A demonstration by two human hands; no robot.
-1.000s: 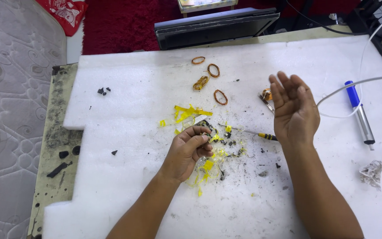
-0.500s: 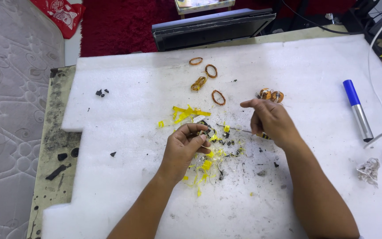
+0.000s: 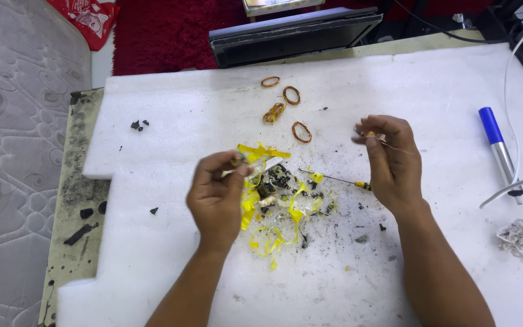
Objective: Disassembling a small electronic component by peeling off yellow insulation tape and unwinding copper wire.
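White foam sheet [image 3: 152,145] bears yellow scraps [image 3: 273,212]; each hand pinches copper wire, left hand [image 3: 216,197], right hand [image 3: 391,160].

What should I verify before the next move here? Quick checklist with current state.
1. Left hand pinching a small part: ok.
2. Right hand fingers pinched together, raised above the foam sheet: ok; fine wire in them: cannot tell.
3. Small screwdriver lying free between the hands: ok.
4. Copper wire loops apart from the yellow tape scraps: ok.
5. Foam sheet free of black debris: not ok.
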